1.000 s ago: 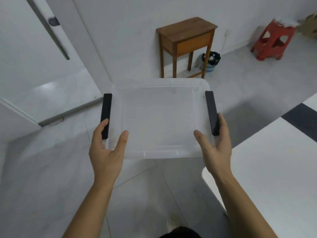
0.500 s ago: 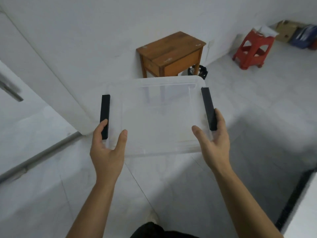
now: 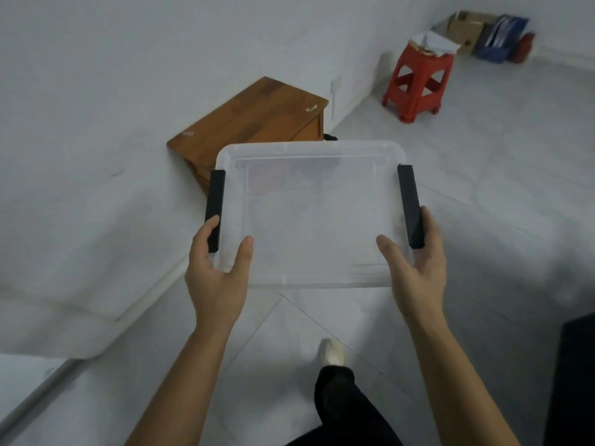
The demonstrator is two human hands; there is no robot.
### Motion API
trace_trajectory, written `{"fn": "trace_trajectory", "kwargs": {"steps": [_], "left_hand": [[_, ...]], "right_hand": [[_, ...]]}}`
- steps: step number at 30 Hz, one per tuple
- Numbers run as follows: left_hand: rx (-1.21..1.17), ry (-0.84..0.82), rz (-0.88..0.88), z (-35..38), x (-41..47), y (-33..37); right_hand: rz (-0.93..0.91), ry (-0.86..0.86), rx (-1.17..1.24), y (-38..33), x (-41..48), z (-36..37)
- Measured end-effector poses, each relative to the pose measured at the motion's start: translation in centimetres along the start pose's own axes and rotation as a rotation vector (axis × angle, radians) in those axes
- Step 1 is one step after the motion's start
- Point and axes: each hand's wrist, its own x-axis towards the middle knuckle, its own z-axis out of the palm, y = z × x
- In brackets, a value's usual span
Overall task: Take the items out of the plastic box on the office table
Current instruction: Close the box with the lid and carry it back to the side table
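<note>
I hold a clear plastic box lid (image 3: 310,217) flat in the air in front of me, above the tiled floor. It has a black clip (image 3: 215,209) on its left edge and another black clip (image 3: 410,206) on its right edge. My left hand (image 3: 217,275) grips the near left corner, thumb on top of the lid. My right hand (image 3: 415,268) grips the near right corner the same way. The plastic box itself and the office table do not show.
A small wooden side table (image 3: 254,127) stands against the white wall beyond the lid. A red plastic stool (image 3: 418,82) with papers on it stands further right, with cardboard boxes (image 3: 467,27) behind it. My leg and shoe (image 3: 331,352) show below. A dark edge (image 3: 573,365) sits at far right.
The view has swung right and forward: the white office table has left the frame and the wooden table is closer. My hands keep the same grip on the lid.
</note>
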Motion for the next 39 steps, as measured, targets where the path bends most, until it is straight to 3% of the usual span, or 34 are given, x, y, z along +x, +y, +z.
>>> {"fn": "trace_trajectory", "kwargs": {"steps": [12,19,27,34,39], "left_hand": [[0.040,0.208,-0.113,11.4,25.9,-1.3],[0.083,0.140,-0.188,18.6,42.0,-7.1],[0.284,0.039,-0.297,23.6,55.9,-13.0],[0.378,0.142,-0.437,26.0,60.4,-16.4],[0.450,0.271,-0.553,27.9,62.2,-16.9]], "right_hand": [[-0.016,-0.227,-0.114,-3.9,27.5,18.6],[0.020,-0.192,-0.224,-1.9,40.8,30.8],[0.046,-0.305,-0.445,-0.6,52.5,42.9],[0.021,-0.560,-0.574,1.9,60.5,51.4],[-0.102,-0.861,-0.544,3.5,65.9,56.9]]}}
